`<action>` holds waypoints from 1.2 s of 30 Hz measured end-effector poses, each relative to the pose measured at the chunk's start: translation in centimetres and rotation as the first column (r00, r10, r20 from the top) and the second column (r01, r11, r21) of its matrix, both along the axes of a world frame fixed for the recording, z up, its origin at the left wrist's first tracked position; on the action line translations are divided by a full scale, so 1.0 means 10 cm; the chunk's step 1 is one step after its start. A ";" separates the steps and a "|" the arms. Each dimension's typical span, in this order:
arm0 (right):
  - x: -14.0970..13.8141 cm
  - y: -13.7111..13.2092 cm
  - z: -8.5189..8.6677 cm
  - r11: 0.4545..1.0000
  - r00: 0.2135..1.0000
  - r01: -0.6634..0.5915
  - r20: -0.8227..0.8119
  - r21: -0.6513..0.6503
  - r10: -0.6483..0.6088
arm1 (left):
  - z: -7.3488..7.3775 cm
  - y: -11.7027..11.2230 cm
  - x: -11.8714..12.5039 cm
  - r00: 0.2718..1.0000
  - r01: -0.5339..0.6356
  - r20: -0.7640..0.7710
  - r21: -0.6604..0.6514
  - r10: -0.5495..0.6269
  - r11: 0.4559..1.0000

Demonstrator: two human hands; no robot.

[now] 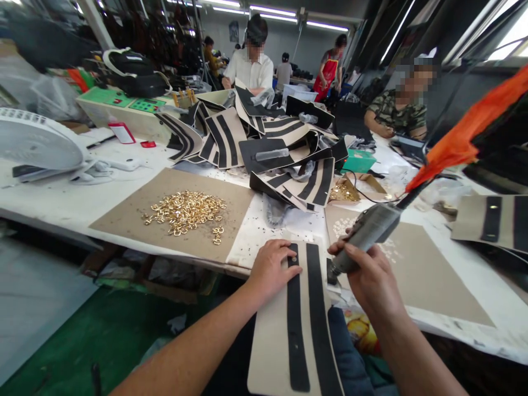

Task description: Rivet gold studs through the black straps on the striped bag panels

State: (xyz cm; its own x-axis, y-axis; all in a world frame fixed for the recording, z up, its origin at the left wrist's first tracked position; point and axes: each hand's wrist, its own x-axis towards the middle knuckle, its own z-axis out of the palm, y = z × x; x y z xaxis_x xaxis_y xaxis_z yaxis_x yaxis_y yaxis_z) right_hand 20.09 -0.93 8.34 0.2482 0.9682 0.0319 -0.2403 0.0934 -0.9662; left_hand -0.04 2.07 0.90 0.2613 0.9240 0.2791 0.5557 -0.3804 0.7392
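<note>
A beige panel with two black stripes (303,330) reaches from the table edge down over my lap. My left hand (274,267) holds it near its top end, thumb and fingers on the left stripe beside a small round metal stud (294,258). In my right hand (371,269) is a grey cylindrical power screwdriver (367,234), tilted with its nose down at the panel's right edge. Whether the nose touches anything I cannot tell. Orange cloth (457,140) wraps the line leading up from its rear.
Gold-coloured metal rings (187,212) lie heaped on a brown board (127,217) at left. More striped panels (226,135) pile up ahead. A second board (445,275) bears small pale pieces. A white fan (37,140) stands at far left. Several people work beyond.
</note>
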 end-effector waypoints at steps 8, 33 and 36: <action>-0.64 0.52 -0.16 0.992 1.000 -0.014 0.012 0.127 0.012 | 0.01 -0.01 -0.01 1.000 0.022 0.023 -0.019 -0.021 1.000; -0.60 0.60 -0.26 0.923 0.873 -0.372 0.373 0.096 0.313 | -0.06 0.06 0.02 1.000 0.025 -0.007 -0.029 -0.025 0.999; -0.60 0.63 -0.24 0.924 0.871 -0.374 0.373 0.083 0.319 | -0.05 0.06 0.02 0.999 0.027 -0.016 -0.033 -0.028 0.999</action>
State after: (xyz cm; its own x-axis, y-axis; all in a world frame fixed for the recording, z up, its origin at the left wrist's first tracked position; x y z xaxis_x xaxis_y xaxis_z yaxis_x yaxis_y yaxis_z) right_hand 14.08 5.36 5.95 -0.1559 0.9667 0.2028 0.0630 0.2146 -0.9747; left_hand 0.14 2.69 0.40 0.2913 0.9249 0.2444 0.5573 -0.3717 0.7425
